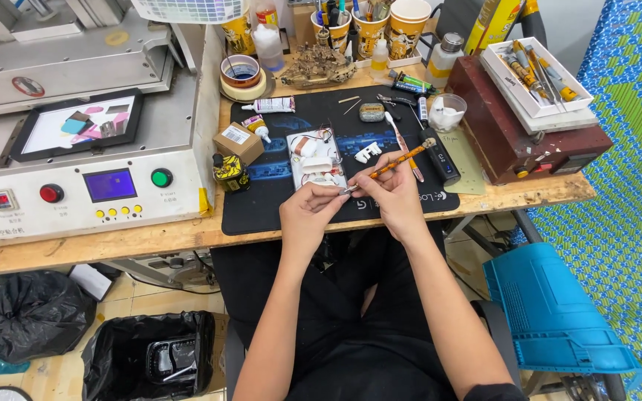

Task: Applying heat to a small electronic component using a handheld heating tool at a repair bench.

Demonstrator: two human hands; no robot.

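Pinching a tiny part we cannot make out, our left hand point(307, 210) meets our right hand point(391, 189), whose fingers grip a slim orange-and-black striped tool point(394, 162) over the black rubber mat point(261, 208) at the wooden counter's point(150, 239) front edge. Just beyond lies an opened white device point(316, 157); a small brown cardboard box point(238, 141) sits toward the counter's left.

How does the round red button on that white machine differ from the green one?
The red button sits left of the machine's blue screen, while the green button sits right of it. The green button lies closer to the black mat and the person's left hand; the red button is farther off. They differ in colour. Both are round, look alike in size, and sit on the white machine's front panel.
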